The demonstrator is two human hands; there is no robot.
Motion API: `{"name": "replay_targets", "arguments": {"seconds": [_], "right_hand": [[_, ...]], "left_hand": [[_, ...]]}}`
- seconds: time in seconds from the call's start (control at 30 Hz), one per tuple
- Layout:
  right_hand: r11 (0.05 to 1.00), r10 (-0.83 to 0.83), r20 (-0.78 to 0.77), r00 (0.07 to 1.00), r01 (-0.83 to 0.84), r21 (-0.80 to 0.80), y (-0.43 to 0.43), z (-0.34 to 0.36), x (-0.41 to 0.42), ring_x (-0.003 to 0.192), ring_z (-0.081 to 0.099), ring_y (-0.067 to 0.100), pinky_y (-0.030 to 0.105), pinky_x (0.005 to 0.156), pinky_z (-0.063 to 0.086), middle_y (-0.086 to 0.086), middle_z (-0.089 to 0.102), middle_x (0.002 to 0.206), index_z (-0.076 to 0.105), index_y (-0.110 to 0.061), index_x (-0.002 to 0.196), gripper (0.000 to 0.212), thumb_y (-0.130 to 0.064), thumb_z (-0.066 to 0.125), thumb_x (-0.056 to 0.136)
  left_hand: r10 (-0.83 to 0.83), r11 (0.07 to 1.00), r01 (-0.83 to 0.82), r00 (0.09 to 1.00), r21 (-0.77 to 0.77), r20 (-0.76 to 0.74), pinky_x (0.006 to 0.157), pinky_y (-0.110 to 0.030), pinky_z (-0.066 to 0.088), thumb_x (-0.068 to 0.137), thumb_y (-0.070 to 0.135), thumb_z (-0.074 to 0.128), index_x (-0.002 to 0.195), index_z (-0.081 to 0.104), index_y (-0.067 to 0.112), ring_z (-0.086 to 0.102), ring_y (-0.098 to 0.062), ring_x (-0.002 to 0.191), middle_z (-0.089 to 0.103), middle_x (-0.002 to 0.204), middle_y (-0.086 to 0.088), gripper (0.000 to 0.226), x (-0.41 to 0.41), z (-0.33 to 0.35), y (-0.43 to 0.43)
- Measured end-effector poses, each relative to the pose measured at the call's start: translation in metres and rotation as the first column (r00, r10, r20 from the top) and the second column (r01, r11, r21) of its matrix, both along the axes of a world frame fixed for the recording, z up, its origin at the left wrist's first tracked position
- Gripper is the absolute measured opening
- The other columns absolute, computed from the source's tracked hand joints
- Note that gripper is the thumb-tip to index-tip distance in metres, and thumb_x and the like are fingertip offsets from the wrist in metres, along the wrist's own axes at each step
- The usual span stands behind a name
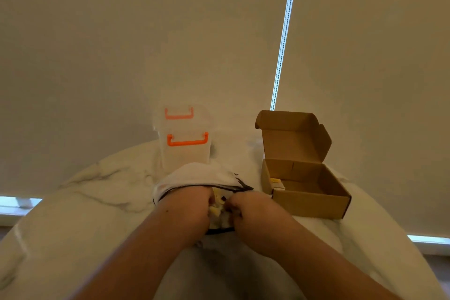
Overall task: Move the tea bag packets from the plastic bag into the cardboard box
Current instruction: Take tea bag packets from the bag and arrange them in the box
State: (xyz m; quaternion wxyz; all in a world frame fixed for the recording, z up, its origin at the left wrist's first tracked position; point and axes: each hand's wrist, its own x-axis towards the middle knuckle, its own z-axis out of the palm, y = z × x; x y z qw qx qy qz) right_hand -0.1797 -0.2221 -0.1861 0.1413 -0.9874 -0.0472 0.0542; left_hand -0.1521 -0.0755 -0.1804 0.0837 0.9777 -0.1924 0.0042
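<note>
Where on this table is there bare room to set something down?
Bare marble lies left of the plastic bag and clear container, out to the table's left edge, and in front of the cardboard box. A strip separates container and box. Crowded: the centre, where the left hand and right hand reach into the bag.

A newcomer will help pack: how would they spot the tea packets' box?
On the round white marble table, look right of the white plastic bag. The brown cardboard box stands open there, lid up, unlike the clear plastic tub with orange handles.
</note>
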Motion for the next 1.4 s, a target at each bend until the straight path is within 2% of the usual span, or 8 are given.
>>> {"name": "replay_targets", "arguments": {"seconds": [0.37,0.5,0.6,0.7,0.87,1.1,1.27,1.4], "right_hand": [[0.992,-0.037,0.049,0.998,0.03,0.124,-0.007,-0.014,-0.003,0.104,0.061,0.016,0.032,0.091,0.054,-0.004,0.064,0.119,0.06,-0.031,0.127,0.041,-0.027,0.066,0.087],[0.974,-0.023,0.196,0.98,-0.022,0.224,-0.013,-0.014,-0.008,0.102,0.06,0.003,0.016,0.085,0.048,-0.013,0.064,0.12,0.058,-0.034,0.132,0.044,-0.034,0.065,0.088],[0.942,-0.006,0.253,0.967,-0.079,0.326,-0.013,-0.015,-0.011,0.084,0.061,0.0,0.015,0.073,0.052,-0.014,0.07,0.105,0.068,-0.035,0.117,0.032,-0.035,0.063,0.086],[0.883,-0.035,0.286,0.958,-0.104,0.458,-0.01,-0.013,-0.014,0.076,0.064,0.01,0.036,0.067,0.057,-0.007,0.07,0.083,0.074,-0.032,0.093,0.018,-0.044,0.061,0.086],[0.906,-0.08,0.302,0.95,-0.057,0.419,-0.014,-0.006,-0.016,0.071,0.058,0.005,0.026,0.065,0.051,-0.008,0.064,0.078,0.069,-0.03,0.084,0.01,-0.033,0.063,0.091],[0.608,-0.296,0.331,0.896,-0.09,0.789,-0.058,0.028,-0.023,0.081,0.071,0.013,0.028,0.073,0.06,-0.006,0.074,0.087,0.073,-0.027,0.092,0.007,-0.025,0.07,0.087],[0.723,-0.617,0.339,0.71,0.341,0.601,-0.117,0.016,0.011,0.075,0.063,0.012,0.024,0.057,0.051,-0.006,0.066,0.082,0.066,-0.029,0.097,0.008,-0.028,0.066,0.089],[0.786,-0.608,0.322,0.726,0.493,0.374,-0.129,0.013,0.04,0.075,0.058,0.014,0.025,0.057,0.049,0.0,0.061,0.086,0.058,-0.023,0.091,0.007,-0.018,0.063,0.09]], "left_hand": [[-0.093,0.995,0.093,0.996,0.022,0.009,0.087,-0.034,0.053,0.09,0.02,0.053,0.115,0.06,0.025,0.062,-0.02,0.099,0.064,0.109,0.002,0.026,0.008,-0.004,0.011],[-0.078,0.996,0.081,0.992,-0.022,0.102,0.083,-0.035,0.054,0.095,0.03,0.049,0.103,0.064,0.025,0.063,-0.019,0.093,0.066,0.1,0.004,0.018,0.011,-0.003,0.012],[-0.073,0.995,0.084,0.985,-0.06,0.158,0.08,-0.035,0.054,0.098,0.034,0.045,0.098,0.062,0.026,0.063,-0.018,0.088,0.065,0.095,0.005,0.019,0.009,-0.001,0.011],[-0.093,0.985,0.117,0.98,-0.129,0.174,0.08,-0.034,0.053,0.098,0.037,0.044,0.099,0.061,0.028,0.062,-0.015,0.088,0.065,0.095,0.006,0.019,0.006,0.001,0.008],[-0.088,0.943,0.108,0.993,-0.316,0.074,0.095,-0.031,0.049,0.1,0.036,0.045,0.123,0.058,0.035,0.059,-0.009,0.105,0.064,0.115,0.01,0.026,0.003,0.009,0.005],[-0.029,0.826,0.012,0.999,-0.563,-0.021,0.087,-0.021,0.051,0.1,0.027,0.044,0.116,0.058,0.048,0.058,0.004,0.099,0.063,0.108,0.025,0.03,0.01,-0.003,0.014],[0.003,0.844,0.012,1.0,-0.537,0.027,0.086,-0.027,0.054,0.098,0.025,0.043,0.122,0.05,0.052,0.059,0.002,0.096,0.06,0.102,0.028,0.037,0.011,-0.006,0.014],[0.019,0.852,0.029,0.996,-0.523,0.086,0.086,-0.03,0.055,0.095,0.022,0.044,0.127,0.048,0.05,0.06,-0.001,0.095,0.061,0.099,0.028,0.042,0.01,-0.009,0.011]]}}
